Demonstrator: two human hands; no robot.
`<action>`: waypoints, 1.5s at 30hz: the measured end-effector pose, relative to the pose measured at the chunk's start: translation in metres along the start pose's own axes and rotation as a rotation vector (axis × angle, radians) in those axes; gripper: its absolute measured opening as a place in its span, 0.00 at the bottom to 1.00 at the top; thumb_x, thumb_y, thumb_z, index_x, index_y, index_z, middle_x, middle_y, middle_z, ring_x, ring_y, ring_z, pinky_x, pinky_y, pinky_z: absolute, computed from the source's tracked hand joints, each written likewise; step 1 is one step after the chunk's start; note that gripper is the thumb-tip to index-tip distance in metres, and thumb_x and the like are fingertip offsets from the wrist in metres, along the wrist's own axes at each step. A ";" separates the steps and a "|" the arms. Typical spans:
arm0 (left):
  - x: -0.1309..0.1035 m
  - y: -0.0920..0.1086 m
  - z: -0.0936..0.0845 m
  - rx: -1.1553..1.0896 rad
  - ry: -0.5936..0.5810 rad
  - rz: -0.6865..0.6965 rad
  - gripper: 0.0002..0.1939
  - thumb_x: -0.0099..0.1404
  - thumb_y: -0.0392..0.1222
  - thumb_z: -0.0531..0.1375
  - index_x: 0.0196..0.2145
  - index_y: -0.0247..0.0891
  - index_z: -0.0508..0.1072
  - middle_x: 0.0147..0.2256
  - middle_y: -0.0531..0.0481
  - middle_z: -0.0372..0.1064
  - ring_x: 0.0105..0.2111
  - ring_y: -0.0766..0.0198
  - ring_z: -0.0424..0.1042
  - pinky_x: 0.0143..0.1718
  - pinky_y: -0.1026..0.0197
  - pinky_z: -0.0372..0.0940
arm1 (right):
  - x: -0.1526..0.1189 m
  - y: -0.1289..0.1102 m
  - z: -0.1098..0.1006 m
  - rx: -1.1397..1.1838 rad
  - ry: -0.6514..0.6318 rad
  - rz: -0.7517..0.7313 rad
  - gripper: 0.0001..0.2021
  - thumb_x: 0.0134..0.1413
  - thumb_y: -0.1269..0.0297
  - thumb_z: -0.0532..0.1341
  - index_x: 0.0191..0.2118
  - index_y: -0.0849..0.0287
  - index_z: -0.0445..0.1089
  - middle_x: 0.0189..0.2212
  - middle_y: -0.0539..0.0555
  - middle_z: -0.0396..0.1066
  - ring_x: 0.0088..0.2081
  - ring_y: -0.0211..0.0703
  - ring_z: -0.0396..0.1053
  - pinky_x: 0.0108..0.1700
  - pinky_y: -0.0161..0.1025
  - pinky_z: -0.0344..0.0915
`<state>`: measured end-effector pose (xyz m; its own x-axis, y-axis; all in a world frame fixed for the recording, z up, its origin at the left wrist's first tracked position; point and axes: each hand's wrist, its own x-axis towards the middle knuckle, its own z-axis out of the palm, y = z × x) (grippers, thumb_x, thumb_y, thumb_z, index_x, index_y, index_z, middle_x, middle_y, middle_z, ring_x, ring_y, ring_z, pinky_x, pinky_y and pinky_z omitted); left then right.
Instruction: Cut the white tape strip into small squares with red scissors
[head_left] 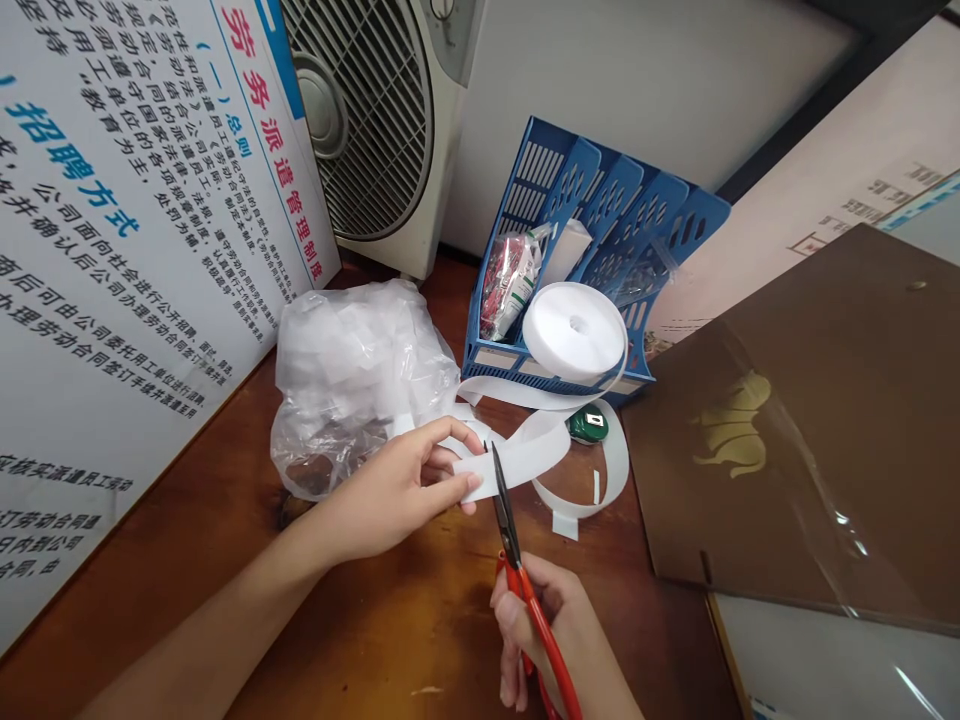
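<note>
A white strip is pinched at its end between the thumb and fingers of my left hand. My right hand grips red-handled scissors, whose dark blades point up and lie at the strip just right of my left fingertips. The strip curves off to the right in loops. A large white roll rests against the front of a blue file rack. Beside the loops is a green tape measure. Left of the strip sits a clear plastic bag with white pieces inside.
On the left stands a board with printed text, and behind the bag a box fan. A brown panel takes up the right side. The rack holds a red-and-white packet. All this surrounds a wooden table.
</note>
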<state>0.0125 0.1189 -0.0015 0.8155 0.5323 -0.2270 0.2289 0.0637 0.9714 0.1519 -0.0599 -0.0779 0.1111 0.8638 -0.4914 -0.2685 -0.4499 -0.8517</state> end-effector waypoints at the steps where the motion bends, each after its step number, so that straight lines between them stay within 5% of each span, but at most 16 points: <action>1: 0.000 0.000 0.000 0.004 0.001 -0.002 0.09 0.70 0.45 0.59 0.46 0.43 0.65 0.29 0.54 0.75 0.32 0.63 0.72 0.33 0.63 0.59 | 0.000 0.000 0.000 0.001 0.002 0.001 0.27 0.50 0.38 0.67 0.30 0.59 0.61 0.13 0.42 0.62 0.12 0.33 0.64 0.13 0.26 0.56; 26: 0.000 -0.001 -0.002 0.052 0.002 -0.030 0.11 0.69 0.45 0.60 0.46 0.42 0.66 0.31 0.51 0.76 0.32 0.62 0.73 0.31 0.62 0.61 | -0.001 0.007 0.000 0.023 0.002 0.027 0.25 0.51 0.40 0.67 0.29 0.57 0.60 0.11 0.43 0.63 0.11 0.35 0.65 0.11 0.25 0.55; 45: -0.003 0.002 -0.002 0.083 -0.025 0.000 0.11 0.70 0.46 0.59 0.46 0.42 0.65 0.31 0.51 0.77 0.28 0.64 0.69 0.30 0.63 0.60 | -0.001 0.017 0.007 -0.009 0.138 0.023 0.30 0.42 0.32 0.66 0.26 0.56 0.59 0.08 0.41 0.59 0.08 0.35 0.61 0.08 0.25 0.51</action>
<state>0.0096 0.1191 0.0013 0.8285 0.5107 -0.2295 0.2709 -0.0070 0.9626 0.1405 -0.0666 -0.0909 0.2356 0.8140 -0.5310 -0.2644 -0.4720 -0.8410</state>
